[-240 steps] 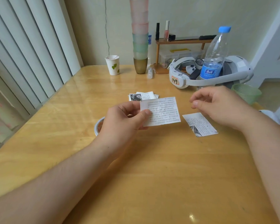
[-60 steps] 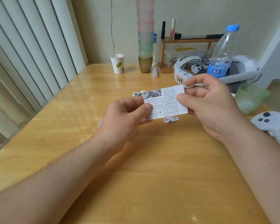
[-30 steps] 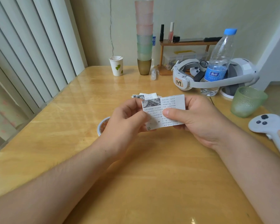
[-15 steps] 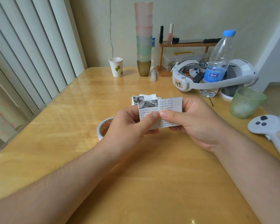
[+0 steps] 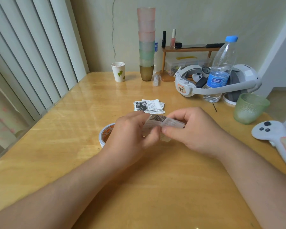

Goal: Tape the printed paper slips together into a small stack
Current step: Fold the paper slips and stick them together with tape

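Both hands hold a few printed paper slips (image 5: 162, 123) just above the middle of the wooden table (image 5: 155, 187). My left hand (image 5: 130, 134) pinches their left end and my right hand (image 5: 191, 129) pinches the right end, thumb on top. The slips are tilted nearly flat and blurred. A small pile of more printed slips (image 5: 149, 105) lies on the table just beyond my hands. A roll of tape (image 5: 106, 134) lies flat behind my left hand, partly hidden.
At the back stand a paper cup (image 5: 118, 71), a tall stack of plastic cups (image 5: 146, 43), a small wooden shelf (image 5: 186, 50), a white headset (image 5: 216, 81) and a water bottle (image 5: 221, 70). A green cup (image 5: 249, 108) and a white controller (image 5: 277, 139) sit at the right.
The slips have tipped from facing me to nearly flat, and both hands have closed in lower over the table. Earlier, my right hand picked up a slip from the table and added it.
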Action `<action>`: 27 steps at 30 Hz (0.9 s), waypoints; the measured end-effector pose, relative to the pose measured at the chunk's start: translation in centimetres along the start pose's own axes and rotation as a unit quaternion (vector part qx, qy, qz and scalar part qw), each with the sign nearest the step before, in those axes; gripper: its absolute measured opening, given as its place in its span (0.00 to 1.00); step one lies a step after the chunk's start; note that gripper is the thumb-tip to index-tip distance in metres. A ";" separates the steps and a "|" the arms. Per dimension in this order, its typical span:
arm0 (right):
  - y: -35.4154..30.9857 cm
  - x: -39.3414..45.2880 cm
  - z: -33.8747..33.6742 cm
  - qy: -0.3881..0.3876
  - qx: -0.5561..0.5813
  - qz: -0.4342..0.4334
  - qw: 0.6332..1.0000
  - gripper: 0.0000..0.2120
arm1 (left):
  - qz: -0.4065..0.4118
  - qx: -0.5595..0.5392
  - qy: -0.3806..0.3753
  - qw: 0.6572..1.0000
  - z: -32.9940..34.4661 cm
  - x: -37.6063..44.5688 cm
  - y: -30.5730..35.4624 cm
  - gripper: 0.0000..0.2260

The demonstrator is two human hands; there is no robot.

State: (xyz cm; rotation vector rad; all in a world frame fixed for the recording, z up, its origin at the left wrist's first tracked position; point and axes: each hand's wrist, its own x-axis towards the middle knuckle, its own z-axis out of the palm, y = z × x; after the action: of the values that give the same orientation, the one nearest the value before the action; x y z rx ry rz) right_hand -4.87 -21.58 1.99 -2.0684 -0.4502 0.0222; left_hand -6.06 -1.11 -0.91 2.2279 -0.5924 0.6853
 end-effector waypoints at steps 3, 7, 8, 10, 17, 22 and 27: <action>-0.2 -0.2 -0.1 0.006 -0.099 -0.043 0.994 0.04 | 0.048 0.036 -0.008 0.998 -0.1 0.1 0.2 0.08; -0.2 -0.1 -0.1 0.040 -0.129 -0.086 0.987 0.08 | 0.002 -0.002 0.008 1.000 -0.2 -0.1 0.4 0.06; -0.2 0.0 -0.1 0.047 -0.132 -0.093 0.986 0.10 | -0.026 -0.045 0.006 0.999 -0.2 -0.1 0.7 0.04; -0.1 0.1 -0.2 0.056 -0.113 -0.087 0.988 0.11 | -0.098 -0.159 -0.016 0.982 -0.2 -0.1 1.0 0.02; -0.2 0.2 0.3 0.054 0.187 -0.045 0.980 0.08 | -0.189 -0.358 -0.027 0.914 0.3 0.2 1.6 0.10; 0.4 0.6 1.5 0.056 0.291 0.006 0.955 0.16 | -0.191 -0.366 -0.020 0.911 0.5 0.2 1.8 0.08; 0.1 0.4 1.8 0.025 0.310 0.009 0.950 0.13 | -0.192 -0.345 -0.032 0.918 0.3 0.1 1.7 0.06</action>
State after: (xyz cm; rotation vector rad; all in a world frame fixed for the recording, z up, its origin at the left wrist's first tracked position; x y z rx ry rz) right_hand -4.85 -20.00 1.04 -1.4497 -0.3368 0.1089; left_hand -6.89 -2.41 -0.15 1.6249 -0.3336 0.1526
